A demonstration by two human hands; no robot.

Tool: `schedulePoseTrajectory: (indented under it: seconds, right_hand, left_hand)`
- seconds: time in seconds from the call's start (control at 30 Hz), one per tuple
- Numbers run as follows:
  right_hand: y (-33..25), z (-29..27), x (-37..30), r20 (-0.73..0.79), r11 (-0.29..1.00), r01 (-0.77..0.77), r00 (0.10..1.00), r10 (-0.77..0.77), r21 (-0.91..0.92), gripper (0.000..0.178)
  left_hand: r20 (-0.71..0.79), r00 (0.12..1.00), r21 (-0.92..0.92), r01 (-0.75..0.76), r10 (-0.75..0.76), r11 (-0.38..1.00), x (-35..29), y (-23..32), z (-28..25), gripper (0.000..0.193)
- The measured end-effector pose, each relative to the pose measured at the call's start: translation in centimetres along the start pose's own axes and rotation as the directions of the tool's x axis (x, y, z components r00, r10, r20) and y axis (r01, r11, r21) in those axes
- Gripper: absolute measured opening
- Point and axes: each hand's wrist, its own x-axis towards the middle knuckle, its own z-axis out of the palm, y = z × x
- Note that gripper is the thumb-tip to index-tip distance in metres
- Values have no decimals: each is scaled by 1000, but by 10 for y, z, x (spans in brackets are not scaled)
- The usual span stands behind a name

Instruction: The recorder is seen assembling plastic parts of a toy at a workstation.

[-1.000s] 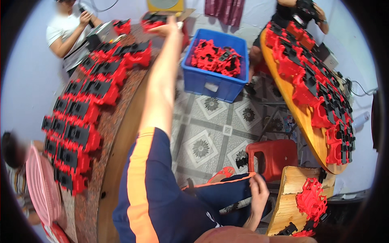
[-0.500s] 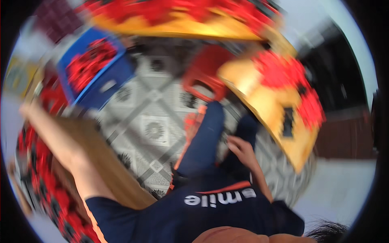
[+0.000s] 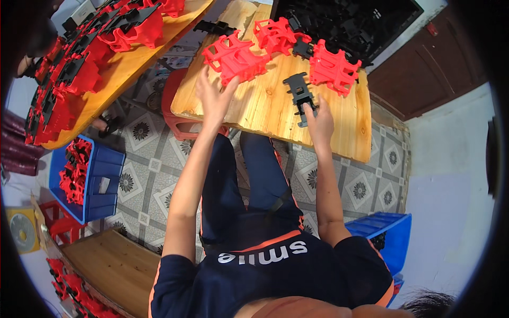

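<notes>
My left hand (image 3: pixel 213 103) is at the near left of the small wooden table, fingers spread, beside a red plastic frame (image 3: pixel 233 59). Its thumb is close to the frame's lower edge; whether it touches I cannot tell. At the table's middle right, my right hand (image 3: pixel 321 123) grips the near end of a black plastic plate (image 3: pixel 300 91) between thumb and fingers. The plate's far end points away from me. Another red plastic frame (image 3: pixel 335 68) stands just beyond it, and a third red frame (image 3: pixel 274 36) is at the back.
A large black tray (image 3: pixel 344 26) of black parts adjoins the wooden table (image 3: pixel 265 114). Left of it, a long table (image 3: pixel 114 93) bears rows of red and black assemblies. A red stool (image 3: pixel 183 124), a blue bin (image 3: pixel 101 180) of red parts and another blue bin (image 3: pixel 395 238) stand around me.
My view has turned right towards the small table. My left hand has come from the far left to a red frame; my right hand has moved from my lap onto the black plate.
</notes>
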Motion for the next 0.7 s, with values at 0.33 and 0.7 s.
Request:
schedulePoseTrajectory:
  seconds: [0.33,0.7]
  right_hand:
    - [-112,103,100,77,824,134,975,-210,550,38]
    - [-90,28,86,161,813,58,970,-184,579,13]
  left_hand:
    - [11,999,60,34,-35,998,28,-16,47,97]
    - [343,923,-140,-133,174,981,17,9,6,74]
